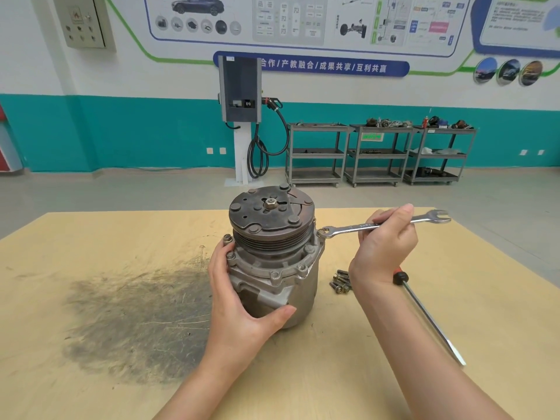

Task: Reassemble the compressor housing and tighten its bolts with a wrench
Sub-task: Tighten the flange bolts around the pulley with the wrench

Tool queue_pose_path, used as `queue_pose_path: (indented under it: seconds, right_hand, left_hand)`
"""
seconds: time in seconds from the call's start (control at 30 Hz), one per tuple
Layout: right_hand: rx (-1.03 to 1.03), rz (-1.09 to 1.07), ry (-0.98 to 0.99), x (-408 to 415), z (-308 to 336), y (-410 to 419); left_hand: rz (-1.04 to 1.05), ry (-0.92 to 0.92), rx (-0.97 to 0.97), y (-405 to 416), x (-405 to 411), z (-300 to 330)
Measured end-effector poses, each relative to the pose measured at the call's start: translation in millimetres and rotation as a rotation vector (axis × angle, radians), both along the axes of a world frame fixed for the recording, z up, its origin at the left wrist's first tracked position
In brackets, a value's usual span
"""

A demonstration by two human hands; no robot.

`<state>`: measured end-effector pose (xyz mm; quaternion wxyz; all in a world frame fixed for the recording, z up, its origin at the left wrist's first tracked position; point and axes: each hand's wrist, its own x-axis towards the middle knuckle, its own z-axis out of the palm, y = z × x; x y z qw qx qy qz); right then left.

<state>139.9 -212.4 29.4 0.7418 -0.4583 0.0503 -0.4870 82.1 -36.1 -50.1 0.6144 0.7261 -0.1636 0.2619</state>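
- Table [394, 344]: wooden top with a dark smudged patch at left.
- Compressor [274, 262]: stands upright at table centre, pulley uppermost.
- Left hand [239, 301]: fingers and thumb wrapped round the housing's left side.
- Right hand [383, 247]: grips the wrench [385, 223] mid-shaft; ring end seated on a right-side flange bolt.
- Screwdriver [430, 316]: lies right of the compressor.
- Loose bolts [341, 281]: piled beside the housing.

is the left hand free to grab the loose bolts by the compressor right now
Probably not: the left hand grips the compressor on its far side from the loose bolts, and the right hand, holding the wrench, hangs over them.
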Motion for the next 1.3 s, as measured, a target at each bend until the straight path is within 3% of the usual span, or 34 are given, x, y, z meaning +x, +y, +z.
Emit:
queue_pose_path:
  seconds: [0.13, 0.7, 1.0, 1.1, 1.3]
  right_hand:
    - [-0.079, -0.039, -0.086, -3, -2, 6]
    - [-0.232, -0.155, -0.100, -1, -15, 0]
    - [-0.300, 0.006, -0.129, -13, 23, -7]
    - [-0.321, 0.030, -0.050, -15, 43, -31]
    - [-0.576, 0.278, 0.398, -8, 29, -71]
  left_hand:
    - [0.014, -0.005, 0.009, 0, -1, 0]
    - [0.000, 0.029, -0.044, -1, -2, 0]
    - [-0.008, 0.018, -0.036, 1, -1, -1]
    - [-0.012, 0.026, -0.033, 2, -1, -1]
    - [0.004, 0.022, -0.020, 2, 0, -4]
